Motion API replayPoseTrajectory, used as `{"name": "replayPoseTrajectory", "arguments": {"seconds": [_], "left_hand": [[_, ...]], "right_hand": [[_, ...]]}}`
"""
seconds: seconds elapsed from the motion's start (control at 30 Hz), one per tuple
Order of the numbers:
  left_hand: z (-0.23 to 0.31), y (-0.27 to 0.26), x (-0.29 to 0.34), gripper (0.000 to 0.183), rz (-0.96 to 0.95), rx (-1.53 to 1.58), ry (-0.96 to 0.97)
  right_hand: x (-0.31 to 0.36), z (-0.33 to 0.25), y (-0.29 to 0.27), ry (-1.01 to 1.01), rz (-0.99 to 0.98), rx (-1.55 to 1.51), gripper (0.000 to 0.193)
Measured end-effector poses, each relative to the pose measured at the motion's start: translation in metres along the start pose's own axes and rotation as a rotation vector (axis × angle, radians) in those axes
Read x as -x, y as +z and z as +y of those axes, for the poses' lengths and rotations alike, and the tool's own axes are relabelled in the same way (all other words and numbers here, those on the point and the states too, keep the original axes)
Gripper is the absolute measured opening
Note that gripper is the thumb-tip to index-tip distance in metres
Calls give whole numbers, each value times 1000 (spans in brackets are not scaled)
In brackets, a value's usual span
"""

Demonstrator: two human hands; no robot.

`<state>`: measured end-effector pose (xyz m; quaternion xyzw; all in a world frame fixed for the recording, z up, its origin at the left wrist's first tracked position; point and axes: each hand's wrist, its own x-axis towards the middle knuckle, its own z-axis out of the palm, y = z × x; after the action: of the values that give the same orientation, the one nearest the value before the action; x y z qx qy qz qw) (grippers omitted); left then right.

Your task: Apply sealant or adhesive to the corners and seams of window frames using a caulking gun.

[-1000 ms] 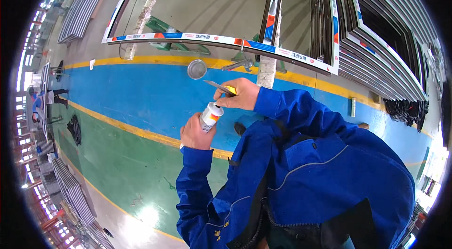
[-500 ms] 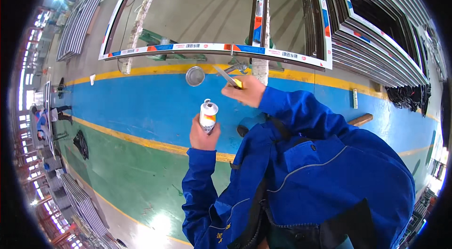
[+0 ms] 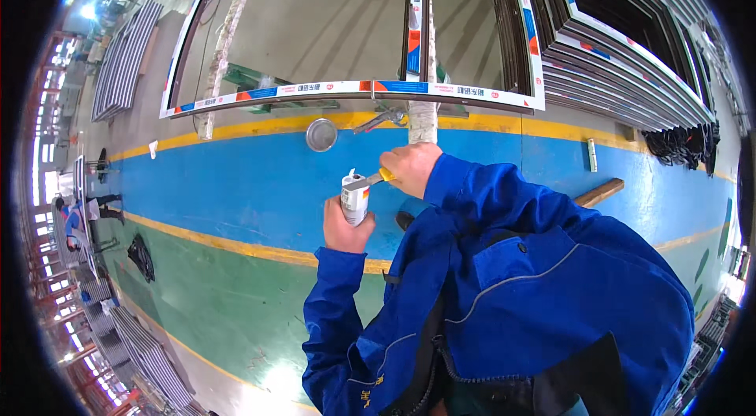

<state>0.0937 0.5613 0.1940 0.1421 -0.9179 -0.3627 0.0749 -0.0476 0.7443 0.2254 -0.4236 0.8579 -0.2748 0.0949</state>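
The frame (image 3: pixel 315 88) bars twelve o'clock; blue floor (image 3: pixel 236 164) spreads toward nine. The knife (image 3: pixel 386 174), clear of the tube (image 3: pixel 356 203) a moment ago, now overlaps its top, blade toward eight. The right grip (image 3: pixel 411 167) clamps the knife; at its eight, the left grip (image 3: pixel 346 229) clamps the tube, long axis toward twelve.

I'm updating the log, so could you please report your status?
Left grip around white container; right grip holding yellow-handled blade at container's top; large frame beyond both.
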Motion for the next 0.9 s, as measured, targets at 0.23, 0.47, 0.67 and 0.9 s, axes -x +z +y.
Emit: {"name": "replayPoseTrajectory", "arguments": {"seconds": [0.23,0.47,0.67,0.9], "left_hand": [[14,-4,0,50,-38,112,-162],[11,-4,-4,51,-30,28,-147],[9,-4,1,50,1,-138,-134],[18,2,25,52,61,-85,-87]], "right_hand": [[-7,4,13,-24,23,0,14],[-13,3,13,2,11,26,11],[-13,2,33,133,-60,20,11],[-1,64,59,484,-372,109,21]]}}
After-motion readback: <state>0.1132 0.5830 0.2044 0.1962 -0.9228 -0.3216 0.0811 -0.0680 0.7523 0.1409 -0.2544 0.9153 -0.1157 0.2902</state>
